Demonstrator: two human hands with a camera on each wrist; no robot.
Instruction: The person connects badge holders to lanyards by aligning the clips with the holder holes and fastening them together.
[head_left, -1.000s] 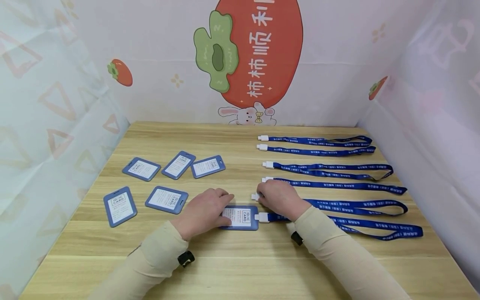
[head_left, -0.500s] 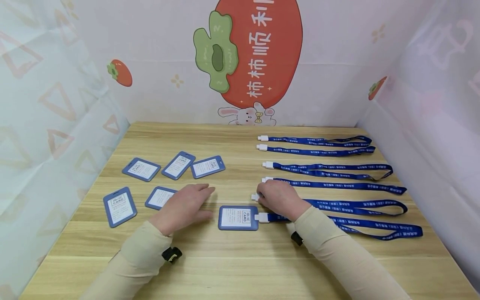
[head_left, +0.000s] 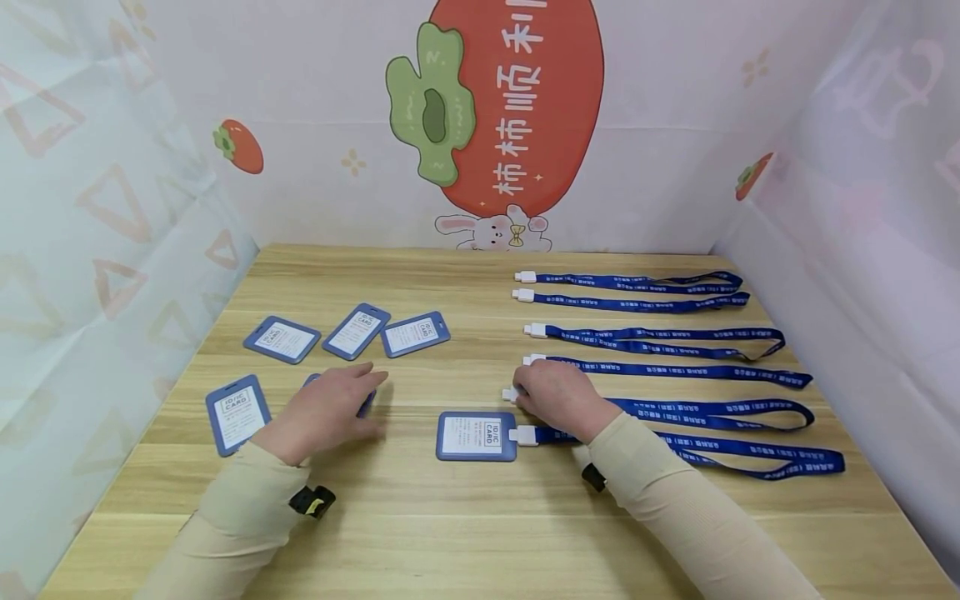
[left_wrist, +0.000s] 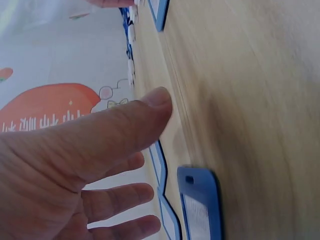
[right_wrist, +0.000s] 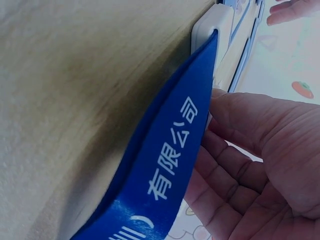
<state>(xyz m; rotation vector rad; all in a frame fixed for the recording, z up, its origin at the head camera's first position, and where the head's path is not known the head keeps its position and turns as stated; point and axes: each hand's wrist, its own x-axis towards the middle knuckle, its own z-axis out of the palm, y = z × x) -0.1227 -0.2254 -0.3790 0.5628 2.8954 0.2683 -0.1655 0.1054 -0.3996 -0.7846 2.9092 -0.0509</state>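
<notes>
My left hand (head_left: 322,408) hovers over a blue ID card holder (head_left: 367,405), fingers spread and holding nothing. In the left wrist view, the slotted end of the card holder (left_wrist: 197,200) shows below the thumb. With thumb and fingertips, my right hand (head_left: 558,396) pinches a blue lanyard (head_left: 720,411) at its white clip (head_left: 510,394); the fingers hide part of that clip. Just nearer to me, another card holder (head_left: 476,436) lies joined to the white clip of a lanyard (head_left: 750,454). That strap (right_wrist: 165,160) crosses in front of the fingers in the right wrist view.
Several more card holders lie at the left, among them one at the far left (head_left: 238,414) and one at the back (head_left: 416,333). Behind my right hand, several blue lanyards (head_left: 660,340) are laid out in rows. A printed cloth wall (head_left: 322,200) stands at the table's back edge.
My left hand has let go of the joined card holder and moved left, over a loose one. The right hand has stayed at the same lanyard clip.
</notes>
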